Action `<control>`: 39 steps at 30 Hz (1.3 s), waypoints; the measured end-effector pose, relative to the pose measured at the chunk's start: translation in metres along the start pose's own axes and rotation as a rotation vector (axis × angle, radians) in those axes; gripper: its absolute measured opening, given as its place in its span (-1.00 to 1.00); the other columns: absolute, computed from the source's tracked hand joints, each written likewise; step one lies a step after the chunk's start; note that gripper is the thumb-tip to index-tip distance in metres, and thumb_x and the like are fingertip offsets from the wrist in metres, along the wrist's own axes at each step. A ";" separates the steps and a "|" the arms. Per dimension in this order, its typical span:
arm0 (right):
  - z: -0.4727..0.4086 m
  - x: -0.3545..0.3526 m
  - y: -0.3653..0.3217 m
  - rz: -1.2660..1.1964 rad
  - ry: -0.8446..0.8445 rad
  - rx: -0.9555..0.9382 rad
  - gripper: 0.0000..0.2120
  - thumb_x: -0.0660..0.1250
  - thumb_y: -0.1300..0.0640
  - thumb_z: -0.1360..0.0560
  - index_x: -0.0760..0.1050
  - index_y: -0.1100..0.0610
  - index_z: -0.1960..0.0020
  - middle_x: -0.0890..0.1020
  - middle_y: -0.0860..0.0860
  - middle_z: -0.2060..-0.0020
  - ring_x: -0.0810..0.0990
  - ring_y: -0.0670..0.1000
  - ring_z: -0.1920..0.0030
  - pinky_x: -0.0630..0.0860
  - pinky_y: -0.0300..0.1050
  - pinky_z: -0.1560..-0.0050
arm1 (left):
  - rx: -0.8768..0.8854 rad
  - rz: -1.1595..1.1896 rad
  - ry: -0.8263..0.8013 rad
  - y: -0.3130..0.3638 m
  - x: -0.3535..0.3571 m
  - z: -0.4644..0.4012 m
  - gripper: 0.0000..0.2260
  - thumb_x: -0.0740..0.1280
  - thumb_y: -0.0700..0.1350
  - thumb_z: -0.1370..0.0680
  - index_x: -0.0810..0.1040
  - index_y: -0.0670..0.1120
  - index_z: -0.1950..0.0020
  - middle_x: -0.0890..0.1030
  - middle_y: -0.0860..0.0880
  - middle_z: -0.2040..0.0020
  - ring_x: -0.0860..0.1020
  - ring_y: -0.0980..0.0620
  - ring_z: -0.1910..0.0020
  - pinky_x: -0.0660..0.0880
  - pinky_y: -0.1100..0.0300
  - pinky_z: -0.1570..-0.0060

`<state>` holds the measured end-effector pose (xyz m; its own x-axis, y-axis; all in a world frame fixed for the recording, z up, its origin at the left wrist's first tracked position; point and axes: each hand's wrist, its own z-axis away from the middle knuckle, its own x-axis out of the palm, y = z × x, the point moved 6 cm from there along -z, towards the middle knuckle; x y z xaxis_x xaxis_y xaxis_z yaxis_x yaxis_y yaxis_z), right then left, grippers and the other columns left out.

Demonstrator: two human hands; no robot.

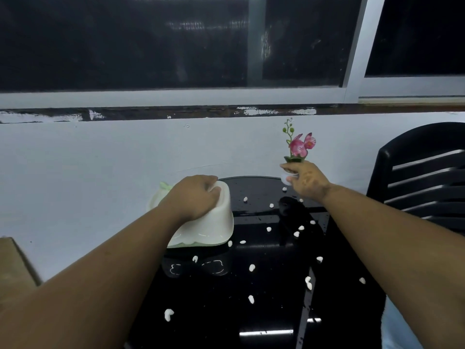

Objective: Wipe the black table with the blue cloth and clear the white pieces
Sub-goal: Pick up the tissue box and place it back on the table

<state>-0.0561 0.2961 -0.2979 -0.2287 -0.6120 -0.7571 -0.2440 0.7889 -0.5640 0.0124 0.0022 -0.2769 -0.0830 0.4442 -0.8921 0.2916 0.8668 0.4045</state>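
The white pieces (252, 267) are seen scattered over the glossy black tabletop (264, 311), from its far edge to the near side; more than 15 can be counted, each lying apart from the others. The blue cloth is not seen anywhere in the view.

A white plastic container (214, 222), tilted with its open side toward the tabletop, is gripped by the left hand (193, 197), whose fingers are curled over its upper edge. A small white pot (286, 178) carrying a pink artificial orchid (300, 146) is pinched at its rim by the fingers of the right hand (305, 182) at the far edge of the tabletop.

It is judged that both objects are being cleared so that wiping can be done. The pot could be tipped, since it is held only by a top pinch and the flower stands tall above it. Pieces could be swept to the floor by the container's rim or by a forearm. Droplets are visible on the surface, so a wet slip is possible.

A pale wall lies behind the tabletop, dark windows above it, and a black slatted chair (422, 177) at the right.
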 end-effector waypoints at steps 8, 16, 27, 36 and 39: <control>-0.024 0.016 0.027 0.002 -0.031 0.067 -0.59 0.31 0.38 -0.53 0.47 0.24 -0.38 0.49 0.13 -0.37 0.45 0.04 -0.39 0.17 -0.55 -0.16 | 0.016 -0.015 0.003 0.001 0.000 -0.002 -0.58 0.12 0.05 -0.63 0.33 0.05 -0.50 0.37 0.04 -0.49 0.28 0.01 -0.48 0.19 0.12 -0.40; -0.026 0.036 0.042 0.130 -0.096 0.096 -0.52 0.24 0.25 -0.59 0.33 0.10 -0.50 0.27 0.12 -0.49 0.27 0.10 -0.49 0.09 -0.24 -0.44 | 0.008 -0.042 -0.009 -0.001 0.002 -0.004 -0.56 0.10 0.07 -0.63 0.29 0.06 -0.52 0.32 0.06 -0.52 0.24 0.02 -0.51 0.17 0.11 -0.43; 0.021 0.002 -0.013 0.213 -0.219 0.121 -0.43 0.27 0.16 -0.58 0.21 0.05 -0.55 0.32 0.07 -0.50 0.36 0.06 -0.46 0.18 -0.29 -0.39 | -0.030 0.005 -0.055 0.000 0.001 -0.004 -0.54 0.14 0.07 -0.62 0.30 0.03 -0.52 0.35 0.04 -0.51 0.27 0.02 -0.49 0.19 0.14 -0.40; 0.117 0.036 -0.120 0.077 -0.213 -0.026 -0.37 0.36 -0.04 -0.53 0.24 0.01 -0.54 0.40 0.01 -0.46 0.35 0.01 -0.45 0.20 -0.24 -0.37 | -0.263 0.865 0.357 -0.033 -0.042 0.012 -0.82 0.35 -0.11 -0.53 0.63 -0.05 -0.10 0.60 0.09 -0.13 0.53 0.05 -0.10 0.47 0.24 -0.07; 0.124 0.059 -0.148 0.012 -0.246 -0.027 -0.20 0.39 -0.10 -0.50 0.06 0.02 -0.59 0.27 0.03 -0.53 0.21 0.03 -0.52 0.12 -0.13 -0.47 | -0.297 0.856 0.439 -0.049 -0.054 0.033 -0.77 0.31 -0.07 -0.55 0.61 -0.03 -0.19 0.60 0.09 -0.17 0.53 0.03 -0.21 0.43 0.12 -0.24</control>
<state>0.0833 0.1507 -0.2999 0.0034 -0.5682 -0.8228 -0.2686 0.7921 -0.5481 0.0335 -0.0721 -0.2550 -0.3181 0.9363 -0.1488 0.1734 0.2118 0.9618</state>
